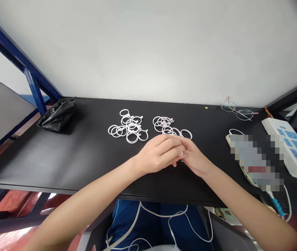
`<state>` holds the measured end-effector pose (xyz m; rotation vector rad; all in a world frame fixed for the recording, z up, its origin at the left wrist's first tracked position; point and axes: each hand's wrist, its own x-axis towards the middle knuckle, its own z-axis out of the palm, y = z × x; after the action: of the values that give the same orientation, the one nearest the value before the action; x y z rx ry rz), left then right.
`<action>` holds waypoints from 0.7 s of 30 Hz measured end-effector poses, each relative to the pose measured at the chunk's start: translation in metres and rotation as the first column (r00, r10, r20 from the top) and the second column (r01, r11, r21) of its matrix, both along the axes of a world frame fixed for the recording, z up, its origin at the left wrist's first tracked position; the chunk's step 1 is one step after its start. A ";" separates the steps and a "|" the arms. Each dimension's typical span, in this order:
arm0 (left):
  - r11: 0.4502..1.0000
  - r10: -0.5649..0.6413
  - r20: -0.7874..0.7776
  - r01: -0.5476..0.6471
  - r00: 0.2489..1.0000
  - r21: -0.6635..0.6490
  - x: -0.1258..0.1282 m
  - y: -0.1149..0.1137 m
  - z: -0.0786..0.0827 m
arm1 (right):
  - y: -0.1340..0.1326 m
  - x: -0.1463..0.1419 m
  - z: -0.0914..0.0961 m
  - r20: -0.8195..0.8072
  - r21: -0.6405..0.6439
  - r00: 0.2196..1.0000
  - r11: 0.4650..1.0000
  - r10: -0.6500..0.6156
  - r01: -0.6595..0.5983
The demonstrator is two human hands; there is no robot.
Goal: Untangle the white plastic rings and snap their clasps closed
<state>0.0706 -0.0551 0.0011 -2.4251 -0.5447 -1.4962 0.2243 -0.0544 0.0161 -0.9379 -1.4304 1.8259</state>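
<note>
My left hand point(158, 153) and my right hand point(194, 157) meet over the middle of the black table point(59, 157), fingers curled together around a small white ring piece point(181, 153) that is mostly hidden. Just beyond them lie two heaps of white plastic rings: a left heap point(128, 127) and a right heap point(168, 126) close to my fingertips.
A crumpled black plastic bag point(56, 115) lies at the back left. Glasses point(237, 111) rest at the back right. A white power strip point(289, 146) and a blurred-out object point(255, 160) sit on the right. White cables point(164, 216) hang below the front edge.
</note>
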 end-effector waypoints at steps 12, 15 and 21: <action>0.966 0.146 -0.007 -0.144 0.989 -0.215 -0.008 0.002 0.001 | 0.000 0.003 0.005 -0.127 0.068 0.992 0.997 -0.021 0.030; 0.955 0.147 -0.027 -0.148 0.989 -0.258 -0.008 0.000 0.001 | -0.001 0.000 0.002 -0.082 0.128 0.995 0.990 -0.053 0.064; 0.929 0.164 -0.099 -0.187 0.982 -0.319 -0.008 -0.003 -0.001 | -0.002 -0.002 0.000 -0.033 0.178 0.994 0.978 -0.104 0.108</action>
<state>0.0622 -0.0582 0.0002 -2.5726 -1.0389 -1.3287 0.2221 -0.0568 0.0163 -0.8813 -1.4738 1.5962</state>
